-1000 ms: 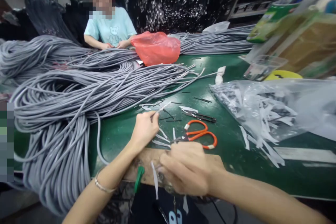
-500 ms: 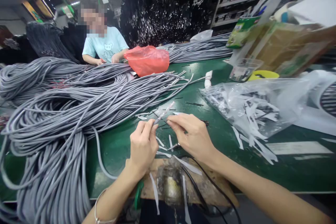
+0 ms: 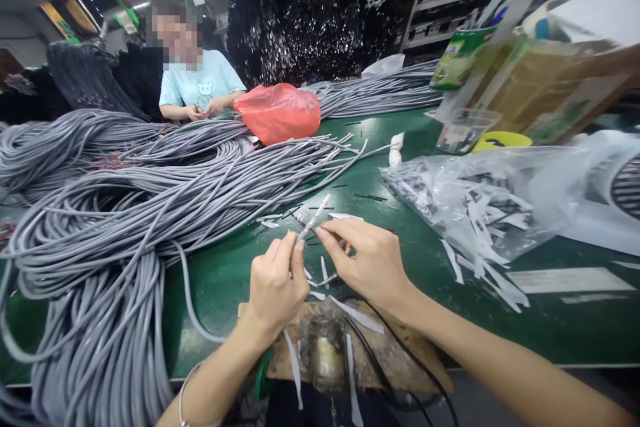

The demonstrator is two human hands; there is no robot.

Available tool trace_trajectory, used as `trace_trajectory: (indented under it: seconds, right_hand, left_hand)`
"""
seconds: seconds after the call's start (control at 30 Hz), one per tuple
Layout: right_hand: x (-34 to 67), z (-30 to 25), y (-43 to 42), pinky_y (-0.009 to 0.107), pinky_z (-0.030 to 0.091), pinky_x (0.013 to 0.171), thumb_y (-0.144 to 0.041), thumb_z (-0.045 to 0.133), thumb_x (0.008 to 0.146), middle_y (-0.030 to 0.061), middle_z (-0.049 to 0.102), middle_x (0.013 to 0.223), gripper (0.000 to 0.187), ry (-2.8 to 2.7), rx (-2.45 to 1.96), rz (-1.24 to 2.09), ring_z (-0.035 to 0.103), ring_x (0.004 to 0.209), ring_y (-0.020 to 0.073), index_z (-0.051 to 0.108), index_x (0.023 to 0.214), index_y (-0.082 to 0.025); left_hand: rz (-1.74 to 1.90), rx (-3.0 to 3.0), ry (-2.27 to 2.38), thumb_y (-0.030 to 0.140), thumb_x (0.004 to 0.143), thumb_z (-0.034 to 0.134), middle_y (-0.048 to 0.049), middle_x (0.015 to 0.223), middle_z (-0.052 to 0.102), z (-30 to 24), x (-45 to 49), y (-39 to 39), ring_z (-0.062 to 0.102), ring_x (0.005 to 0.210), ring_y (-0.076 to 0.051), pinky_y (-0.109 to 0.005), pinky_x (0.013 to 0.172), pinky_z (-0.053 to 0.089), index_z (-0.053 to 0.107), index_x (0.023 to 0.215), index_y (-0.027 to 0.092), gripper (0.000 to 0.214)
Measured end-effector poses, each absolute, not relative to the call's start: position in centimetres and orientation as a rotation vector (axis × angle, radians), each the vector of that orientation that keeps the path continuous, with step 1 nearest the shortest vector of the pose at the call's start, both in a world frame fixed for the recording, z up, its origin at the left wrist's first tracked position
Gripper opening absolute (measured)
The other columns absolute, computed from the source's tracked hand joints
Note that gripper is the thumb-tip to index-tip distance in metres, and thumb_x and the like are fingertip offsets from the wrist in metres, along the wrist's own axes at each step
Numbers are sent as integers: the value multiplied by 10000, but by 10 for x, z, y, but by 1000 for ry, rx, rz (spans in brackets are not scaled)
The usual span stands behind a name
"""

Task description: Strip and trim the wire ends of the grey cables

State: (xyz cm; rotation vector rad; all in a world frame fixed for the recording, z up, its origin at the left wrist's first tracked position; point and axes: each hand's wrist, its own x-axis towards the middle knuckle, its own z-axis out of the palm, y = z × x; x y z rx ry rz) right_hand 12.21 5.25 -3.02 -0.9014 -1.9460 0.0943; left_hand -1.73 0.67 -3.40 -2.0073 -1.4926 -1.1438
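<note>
My left hand (image 3: 276, 280) is closed in a pinch on a grey cable, close to its stripped end (image 3: 316, 215), which points up and away with a whitish, shiny wrapping. To the right, my right hand (image 3: 369, 259) has thumb and forefinger pressed together beside the cable end. What lies between those fingertips is too small to tell. A bit of orange (image 3: 349, 248) shows behind the right fingers; its kind is hidden. Below both hands, a wooden board (image 3: 410, 353) carries a worn, cylindrical metal device (image 3: 327, 353) with white strips around it.
Bundled grey cables (image 3: 150, 213) cover the left side. A clear plastic bag (image 3: 450, 193) with white scraps lies right, near a yellow container (image 3: 503, 140) and a cardboard box (image 3: 545, 90). A red bag (image 3: 280, 113) lies before a person in a light-blue shirt (image 3: 205, 87) across the green table (image 3: 400, 213).
My left hand has turned slightly, and its fingers sit a little lower. The orange bit now shows behind my right hand. Across the table, the other person's hands have come together.
</note>
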Motion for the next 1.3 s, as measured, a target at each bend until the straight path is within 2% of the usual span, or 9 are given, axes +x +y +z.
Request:
trace_trajectory:
  seconds: [0.43,0.67,0.8,0.9,1.07,1.17,1.3]
  right_hand:
    - [121,-29,52,221,384,547,-251,483,879,17,641,617,245,-1920,-861,133,561,529,122,645,716,-165]
    - [119,-29,56,198,383,460,-276,484,858,4,627,589,249,-1867,-826,735,527,478,109,633,698,-156]
    - [115,-32,49,207,364,464,-246,502,856,6,608,565,228,-1851,-788,503,471,440,94,646,709,-148]
    - [114,-33,46,213,372,491,-207,504,856,15,599,559,220,-1870,-712,296,483,456,99,648,704,-140]
    - [115,-31,51,201,373,467,-208,507,858,4,605,566,216,-1845,-762,363,487,448,94,619,683,-150]
    - [113,-29,46,209,374,477,-191,507,855,4,592,562,203,-1840,-760,329,483,451,95,606,683,-150]
    - [109,-26,28,237,307,447,-169,452,870,-22,502,472,253,-1971,-339,178,430,421,99,584,654,-180]
  left_hand:
    - [-1130,-2012,-1439,161,901,416,-62,641,630,-36,-16,7,570,497,-118,-223,449,379,587,901,78,191]
    - [-1292,-2102,-1546,149,860,444,-19,542,563,-34,-14,7,468,415,-89,-210,428,338,630,809,72,208]
    - [-1458,-2159,-1773,184,852,446,21,488,490,-28,-15,8,368,382,-64,-192,394,280,638,712,108,250]
    - [-1517,-2190,-1886,211,856,434,28,476,457,-28,-16,9,321,382,-61,-189,391,262,619,638,123,299]
    - [-1467,-2160,-1781,195,839,443,19,502,473,-31,-12,6,341,400,-70,-201,426,271,623,678,120,252]
    - [-1485,-2171,-1813,196,831,440,30,471,438,-32,-14,8,322,388,-67,-206,430,259,610,632,127,271]
    - [-1539,-2057,-2197,279,784,462,35,441,367,-33,-32,23,315,413,-76,-211,445,247,578,522,134,321]
